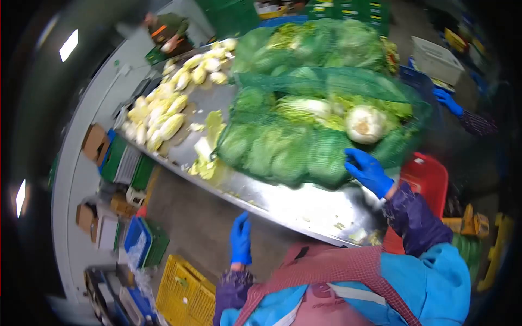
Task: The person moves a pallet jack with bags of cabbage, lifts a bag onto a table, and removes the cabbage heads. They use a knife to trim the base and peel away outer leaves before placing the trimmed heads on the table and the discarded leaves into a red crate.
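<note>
Green net bags of cabbages (277, 152) lie on the metal table (266, 198). The nearer bag is open, showing pale leafy heads and one white cabbage base (365, 124). At the bag's right front edge is my right hand (370, 171), in a blue glove, fingers apart and holding nothing visible; whether it touches the net is unclear. My left hand (241, 239), also blue-gloved, hangs in front of the table edge, away from the bags, its fingers close together and partly blurred. Loose leaves (206, 149) lie left of the bag, and a pile of endives (157, 117) covers the table's left end.
A red bin (427, 182) stands right of the table. Yellow (185, 293) and blue (138, 243) crates are on the floor at lower left. Another person's blue-gloved hand (448, 101) shows at right; a further person (167, 33) stands beyond the endives. A white crate (436, 60) is behind.
</note>
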Tool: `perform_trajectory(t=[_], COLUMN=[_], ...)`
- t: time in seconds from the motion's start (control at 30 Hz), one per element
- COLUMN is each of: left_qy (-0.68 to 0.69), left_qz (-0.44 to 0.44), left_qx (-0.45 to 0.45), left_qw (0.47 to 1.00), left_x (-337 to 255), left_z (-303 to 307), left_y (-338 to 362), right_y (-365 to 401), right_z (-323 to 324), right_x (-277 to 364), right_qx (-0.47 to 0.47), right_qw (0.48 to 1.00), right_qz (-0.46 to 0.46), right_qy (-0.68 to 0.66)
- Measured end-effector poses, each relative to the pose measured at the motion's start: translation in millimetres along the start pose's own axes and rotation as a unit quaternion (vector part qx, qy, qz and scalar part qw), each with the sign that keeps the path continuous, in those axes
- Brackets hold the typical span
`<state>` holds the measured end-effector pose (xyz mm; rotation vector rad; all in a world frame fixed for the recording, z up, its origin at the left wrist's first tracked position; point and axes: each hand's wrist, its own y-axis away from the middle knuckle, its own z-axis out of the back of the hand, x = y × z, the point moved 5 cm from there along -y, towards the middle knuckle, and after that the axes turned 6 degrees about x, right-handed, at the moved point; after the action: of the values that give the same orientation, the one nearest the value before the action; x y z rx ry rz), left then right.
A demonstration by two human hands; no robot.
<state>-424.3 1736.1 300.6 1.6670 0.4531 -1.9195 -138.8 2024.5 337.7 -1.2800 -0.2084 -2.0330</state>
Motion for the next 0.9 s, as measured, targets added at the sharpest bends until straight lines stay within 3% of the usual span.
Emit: perform_trajectory(t=[0.07, 0.13, 0.23, 0.33, 0.4, 0.47, 0.5, 0.57, 0.6, 0.67, 0.77, 0.87, 0.9], left_qy=[-0.088, -0.055, -0.058, -0.099, -0.099, -0.266, -0.265, -0.487, -0.483, -0.653, -0.68, -0.72, -0.703], left_qz=[-0.048, -0.047, -0.026, 0.013, -0.022, -0.038, -0.043, -0.012, -0.018, 0.136, 0.176, 0.113, 0.13], left_qx=[0.034, 0.031, 0.007, -0.037, -0.096, -0.122, -0.116, -0.125, -0.113, -0.07, -0.015, -0.017, -0.005], left_qw=[0.994, 0.997, 0.998, 0.994, 0.99, 0.955, 0.956, 0.864, 0.868, 0.742, 0.712, 0.685, 0.699], left_x=[-4, -2, 4, 33, 49, 74, 71, 58, 50, 45, 53, 63, 57], left_z=[-4, -3, 28, 101, 160, 231, 256, 290, 296, 311, 330, 336, 335], left_y=[-38, -72, -117, -172, -217, -276, -295, -338, -351, -371, -404, -419, -422], right_y=[-2, -3, -7, -3, -1, 2, 2, -6, -6, -6, -23, -35, -38], right_z=[-11, -19, -27, -30, -34, -46, -53, -69, -75, -85, -101, -114, -119], right_x=[-7, 0, -8, -12, -5, -13, -11, -9, -8, -6, 5, 25, 25], right_qx=[0.041, 0.035, 0.042, 0.046, 0.038, -0.004, -0.024, -0.059, -0.082, -0.113, -0.119, -0.142, -0.153], right_qw=[0.998, 0.983, 0.987, 0.986, 0.988, 0.995, 0.995, 0.992, 0.99, 0.985, 0.982, 0.959, 0.966], right_qz=[-0.038, 0.033, 0.022, 0.017, -0.048, -0.063, -0.081, -0.101, -0.113, -0.129, -0.125, -0.21, -0.181], right_qy=[0.042, 0.175, 0.156, 0.16, 0.138, 0.077, 0.056, 0.043, 0.028, 0.022, 0.072, 0.128, 0.107])
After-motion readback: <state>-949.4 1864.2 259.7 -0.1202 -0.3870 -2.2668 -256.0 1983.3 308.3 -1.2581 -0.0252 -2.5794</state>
